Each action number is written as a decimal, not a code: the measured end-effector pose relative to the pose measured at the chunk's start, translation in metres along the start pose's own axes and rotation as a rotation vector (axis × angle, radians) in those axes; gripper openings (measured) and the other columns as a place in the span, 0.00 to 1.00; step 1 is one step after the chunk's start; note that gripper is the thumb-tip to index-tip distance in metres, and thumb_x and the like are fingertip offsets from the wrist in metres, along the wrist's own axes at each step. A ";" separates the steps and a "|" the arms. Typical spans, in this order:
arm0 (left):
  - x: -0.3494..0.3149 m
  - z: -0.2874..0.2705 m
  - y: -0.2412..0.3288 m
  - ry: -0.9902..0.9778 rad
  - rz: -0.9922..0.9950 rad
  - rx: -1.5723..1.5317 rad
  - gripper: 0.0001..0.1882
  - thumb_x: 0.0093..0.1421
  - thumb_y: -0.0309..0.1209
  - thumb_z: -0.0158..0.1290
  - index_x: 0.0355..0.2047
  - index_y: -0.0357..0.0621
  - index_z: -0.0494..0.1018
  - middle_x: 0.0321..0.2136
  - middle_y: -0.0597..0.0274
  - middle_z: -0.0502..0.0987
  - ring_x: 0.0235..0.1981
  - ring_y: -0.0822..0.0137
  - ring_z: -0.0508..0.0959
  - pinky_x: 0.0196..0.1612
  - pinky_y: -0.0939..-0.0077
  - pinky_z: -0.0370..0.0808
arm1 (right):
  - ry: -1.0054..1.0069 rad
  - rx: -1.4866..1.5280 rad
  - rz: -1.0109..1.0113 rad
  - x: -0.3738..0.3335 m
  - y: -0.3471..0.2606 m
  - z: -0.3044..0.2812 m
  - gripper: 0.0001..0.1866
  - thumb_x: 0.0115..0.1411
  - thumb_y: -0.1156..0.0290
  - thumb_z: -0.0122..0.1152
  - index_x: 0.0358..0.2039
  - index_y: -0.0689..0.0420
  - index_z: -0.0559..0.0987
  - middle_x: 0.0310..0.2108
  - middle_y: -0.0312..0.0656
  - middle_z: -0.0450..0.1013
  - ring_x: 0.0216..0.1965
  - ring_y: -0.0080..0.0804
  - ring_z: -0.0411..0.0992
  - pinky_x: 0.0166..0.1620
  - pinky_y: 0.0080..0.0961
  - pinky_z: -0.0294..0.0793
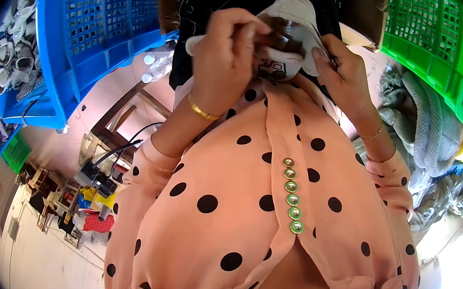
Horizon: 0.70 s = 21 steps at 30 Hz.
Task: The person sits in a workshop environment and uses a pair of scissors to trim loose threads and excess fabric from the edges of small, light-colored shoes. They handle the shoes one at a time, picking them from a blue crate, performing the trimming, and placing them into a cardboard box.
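A small white shoe (295, 8) with a brown inside and a dark printed pattern on one part lies over dark cloth, close in front of my body. My right hand (346, 78) grips its right edge, thumb pressed on the side. Something thin and dark shows by that thumb, too small to name. Over the shoe's left side, my left hand (228, 57) is closed, fingers curled and slightly blurred. Its fingertips are at the shoe's opening, and what they pinch, if anything, cannot be made out. A white piece sticks out behind the left hand.
A blue plastic crate (94, 12) stands at left, next to a pile of small shoes (16, 60). At right is a green crate (429, 41), with grey bundled material (420, 115) below it. Clear bottles (159, 65) stand near my left forearm. Dark cloth (202, 2) carries loose threads.
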State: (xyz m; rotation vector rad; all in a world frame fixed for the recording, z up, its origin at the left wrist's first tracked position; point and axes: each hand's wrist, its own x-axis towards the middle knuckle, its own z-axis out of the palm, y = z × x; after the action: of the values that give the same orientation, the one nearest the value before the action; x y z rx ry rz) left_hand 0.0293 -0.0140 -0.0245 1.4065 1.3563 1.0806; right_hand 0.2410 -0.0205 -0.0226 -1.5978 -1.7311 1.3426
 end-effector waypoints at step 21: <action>0.057 -0.131 0.070 0.452 0.392 0.530 0.08 0.55 0.18 0.54 0.34 0.44 0.78 0.33 0.58 0.80 0.35 0.57 0.78 0.39 0.69 0.75 | 0.238 0.141 0.163 0.021 -0.011 -0.061 0.08 0.59 0.72 0.58 0.36 0.62 0.76 0.30 0.38 0.75 0.27 0.24 0.72 0.30 0.27 0.73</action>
State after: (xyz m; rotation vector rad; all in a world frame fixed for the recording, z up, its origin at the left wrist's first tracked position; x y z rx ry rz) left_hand -0.0796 0.0448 0.0754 1.9526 1.8321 1.4209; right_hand 0.2804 0.0217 0.0075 -1.7677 -1.3627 1.2581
